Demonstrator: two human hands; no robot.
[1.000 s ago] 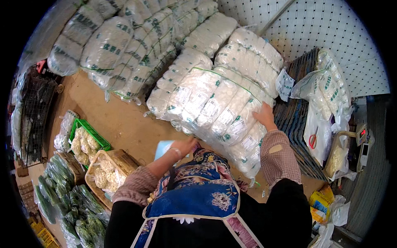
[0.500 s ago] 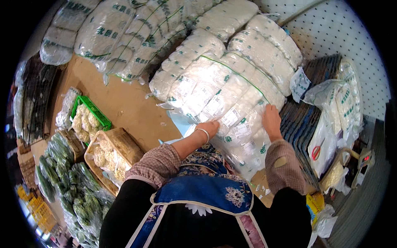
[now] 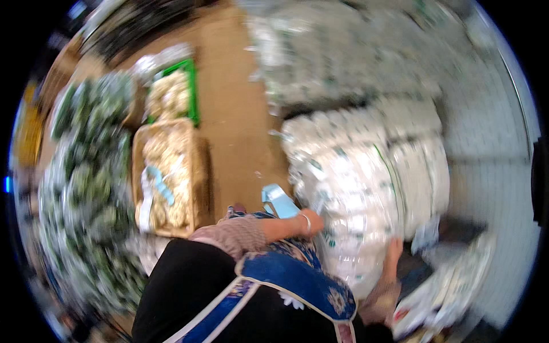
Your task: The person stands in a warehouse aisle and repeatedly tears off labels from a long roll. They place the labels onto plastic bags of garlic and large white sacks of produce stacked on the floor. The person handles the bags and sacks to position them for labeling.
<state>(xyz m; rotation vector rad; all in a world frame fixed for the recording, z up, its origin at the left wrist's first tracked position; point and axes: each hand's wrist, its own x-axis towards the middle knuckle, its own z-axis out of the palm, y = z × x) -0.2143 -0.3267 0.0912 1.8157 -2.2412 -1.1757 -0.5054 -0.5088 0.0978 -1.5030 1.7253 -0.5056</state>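
A clear plastic-wrapped bundle of white packs (image 3: 354, 206) with green markings lies in front of me on the right, a green strap running across it. My left hand (image 3: 311, 222), a white bangle on its wrist, is closed at the bundle's near left edge. Against the right side of the same bundle rests my right hand (image 3: 393, 250); motion smears its fingers, so their grip does not show. Just beyond my left hand is a light blue flat piece (image 3: 280, 201).
More wrapped white bundles (image 3: 343, 57) fill the back. At left stand a tan basket (image 3: 193, 171) of bagged cream-coloured produce, a green crate (image 3: 193, 94) and bagged green vegetables (image 3: 86, 194). White plastic bags (image 3: 452, 286) lie at lower right. Brown floor (image 3: 231, 114) runs between.
The view has turned to the right and blurred, so the produce baskets sit nearer the middle and the bundles farther right. Both hands remain at the bundle's sides.
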